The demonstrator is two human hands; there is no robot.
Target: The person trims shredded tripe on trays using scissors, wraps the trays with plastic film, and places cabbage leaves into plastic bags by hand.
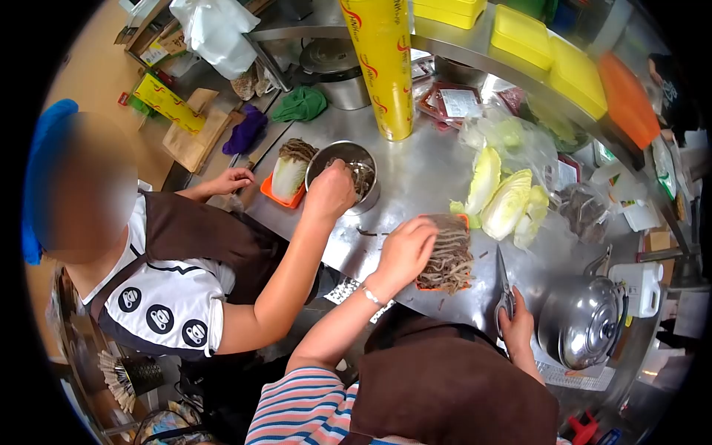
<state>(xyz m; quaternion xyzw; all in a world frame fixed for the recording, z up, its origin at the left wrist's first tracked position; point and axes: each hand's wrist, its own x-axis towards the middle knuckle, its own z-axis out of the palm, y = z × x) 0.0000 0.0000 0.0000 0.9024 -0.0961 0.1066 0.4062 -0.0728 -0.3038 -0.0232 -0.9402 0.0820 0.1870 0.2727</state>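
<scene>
My left hand (pixel 408 248) lies at the left edge of an orange tray (pixel 468 219) heaped with brown-grey strips (pixel 451 256). Its fingers are loosely bent, not wrapped round anything I can see, and their tips touch or nearly touch the strips. In my right hand (pixel 517 326), beside the tray, is a pair of scissors (pixel 506 285), closed and with the blades pointing away from me. To my left, a co-worker's hand (pixel 333 185) reaches into a steel pot (pixel 371 196) of similar strips. Near it, another orange tray (pixel 280 194) carries a cabbage piece (pixel 288 176) topped with strips.
Cabbage leaves (pixel 508 204) and clear plastic bags (pixel 519 141) lie beyond my tray. A steel kettle (pixel 582 319) stands at the right, near a white jug (pixel 639 288). A tall yellow roll (pixel 386 74) rises mid-table. A shelf with yellow boxes (pixel 521 35) spans the back.
</scene>
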